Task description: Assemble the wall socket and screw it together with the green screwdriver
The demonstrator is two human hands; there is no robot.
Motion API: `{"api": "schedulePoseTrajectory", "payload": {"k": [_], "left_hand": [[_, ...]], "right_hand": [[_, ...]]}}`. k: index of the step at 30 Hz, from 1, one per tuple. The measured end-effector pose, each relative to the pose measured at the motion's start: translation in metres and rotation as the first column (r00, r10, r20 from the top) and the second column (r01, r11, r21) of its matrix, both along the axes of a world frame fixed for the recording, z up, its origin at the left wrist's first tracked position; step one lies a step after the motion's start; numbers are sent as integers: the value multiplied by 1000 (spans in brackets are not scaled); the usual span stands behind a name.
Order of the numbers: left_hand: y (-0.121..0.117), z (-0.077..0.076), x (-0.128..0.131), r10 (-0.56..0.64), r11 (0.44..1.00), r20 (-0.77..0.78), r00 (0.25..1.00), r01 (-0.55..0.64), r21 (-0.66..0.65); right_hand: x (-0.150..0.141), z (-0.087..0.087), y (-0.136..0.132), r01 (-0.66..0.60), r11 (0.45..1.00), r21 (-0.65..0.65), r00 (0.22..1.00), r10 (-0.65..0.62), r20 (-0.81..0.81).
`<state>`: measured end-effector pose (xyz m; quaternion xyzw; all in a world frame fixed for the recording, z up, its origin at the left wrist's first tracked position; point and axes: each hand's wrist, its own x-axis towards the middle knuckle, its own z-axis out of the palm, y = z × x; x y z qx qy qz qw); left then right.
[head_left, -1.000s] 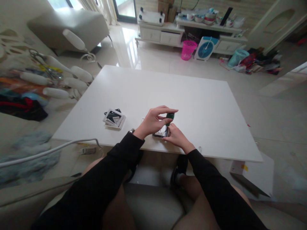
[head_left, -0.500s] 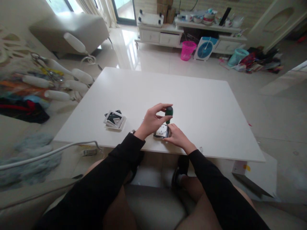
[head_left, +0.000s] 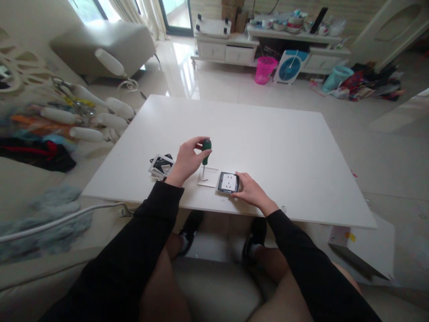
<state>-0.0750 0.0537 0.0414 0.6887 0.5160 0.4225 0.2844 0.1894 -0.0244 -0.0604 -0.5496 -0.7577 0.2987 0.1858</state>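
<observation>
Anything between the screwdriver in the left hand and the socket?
Only the near-flat white tray: its right part lies between the screwdriver and the socket by the right hand. Nothing tall visible there.

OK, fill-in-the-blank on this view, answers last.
The left hand holds a green-handled ____.
The shallow square white plastic tray lies to the ____ of the square, dark-edged white socket gripped by the right hand.
The plastic basket beside the blue-and-white fan and left of it is ____.
Missing: screwdriver; left; pink.
</observation>
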Motion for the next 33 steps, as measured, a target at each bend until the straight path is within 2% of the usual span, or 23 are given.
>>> {"api": "schedulePoseTrajectory", "payload": {"k": [9, 16, 25, 33], "left_hand": [[-4, -2, 0, -35, 998, -46, 998, 32, -53], [-5, -3, 5, -72, 995, -45, 996, 69, -66], [-3, 0, -1, -46, 997, -29, 999, 44, -62], [-2, 6, -3, 12, 1000, 39, 999, -13, 17]], "right_hand": [[2, 2, 0, 1, 1000, 26, 1000, -1, 17], [-2, 10, 1, 18, 991, 131, 1000, -20, 18], [-4, 13, 0, 41, 987, 155, 999, -45, 24], [-12, 17, 2, 41, 977, 209, 999, -38, -15]]}}
